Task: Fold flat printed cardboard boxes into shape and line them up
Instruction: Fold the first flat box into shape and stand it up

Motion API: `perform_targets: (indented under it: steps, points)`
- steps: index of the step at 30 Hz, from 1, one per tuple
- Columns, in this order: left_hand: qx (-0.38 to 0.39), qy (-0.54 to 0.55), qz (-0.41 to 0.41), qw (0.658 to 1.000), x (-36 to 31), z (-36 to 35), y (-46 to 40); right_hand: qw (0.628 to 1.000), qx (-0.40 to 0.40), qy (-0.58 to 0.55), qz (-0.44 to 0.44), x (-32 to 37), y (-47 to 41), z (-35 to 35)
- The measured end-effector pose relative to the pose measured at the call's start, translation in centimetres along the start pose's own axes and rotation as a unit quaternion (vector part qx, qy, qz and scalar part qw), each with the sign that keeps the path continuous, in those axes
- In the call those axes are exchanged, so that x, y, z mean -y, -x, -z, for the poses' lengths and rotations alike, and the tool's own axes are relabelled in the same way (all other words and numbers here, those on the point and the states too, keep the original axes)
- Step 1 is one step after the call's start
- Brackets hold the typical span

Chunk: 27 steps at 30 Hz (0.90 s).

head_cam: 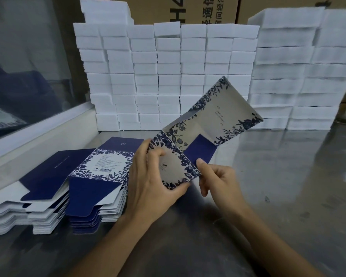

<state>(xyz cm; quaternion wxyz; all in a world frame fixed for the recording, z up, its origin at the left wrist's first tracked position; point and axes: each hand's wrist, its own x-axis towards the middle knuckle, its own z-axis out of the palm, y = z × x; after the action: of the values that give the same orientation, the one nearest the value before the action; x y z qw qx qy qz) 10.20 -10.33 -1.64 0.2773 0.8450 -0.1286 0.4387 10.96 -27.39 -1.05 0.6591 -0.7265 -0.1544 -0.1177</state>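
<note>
Navy-and-cream floral box; white foam blocks.

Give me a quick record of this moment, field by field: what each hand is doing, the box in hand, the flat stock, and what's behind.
left hand: grips the box's near end
right hand: pinches the near right edge
printed box: partly opened, held above the table, tilted away to the right
flat box stacks: two piles at left
foam blocks: white, stacked behind
table: shiny metal
folded boxes lined up: none visible
</note>
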Motion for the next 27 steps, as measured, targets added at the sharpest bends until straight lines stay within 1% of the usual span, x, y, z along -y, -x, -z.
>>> perform_targets:
  steps: [4, 9, 14, 21, 24, 27]
  points:
    - [0.006, -0.020, -0.016, 1.000, 0.0, -0.1, 0.1, 0.999, -0.020, 0.002, -0.045, -0.1, -0.2, 0.0]
    - [0.001, -0.021, -0.015, 1.000, 0.0, -0.3, 0.1, 0.997, -0.019, -0.011, -0.076, -0.3, -0.3, 0.1]
    - [0.008, 0.010, -0.014, 1.000, 0.3, -0.4, 0.2, 0.985, -0.081, -0.056, -0.142, -0.4, -0.9, 0.5]
    - [0.029, 0.014, -0.043, 0.999, 0.3, -0.4, 0.2, 0.984, -0.096, -0.017, -0.148, -0.4, -1.0, 1.0]
    - [0.031, 0.034, -0.035, 0.998, 0.4, -0.4, 0.2, 0.979, -0.112, -0.041, -0.166, -0.4, -1.2, 1.0]
    - [0.036, 0.058, -0.037, 0.997, 0.6, -0.4, 0.3, 0.967, -0.160, -0.075, -0.182, -0.6, -1.5, 1.3]
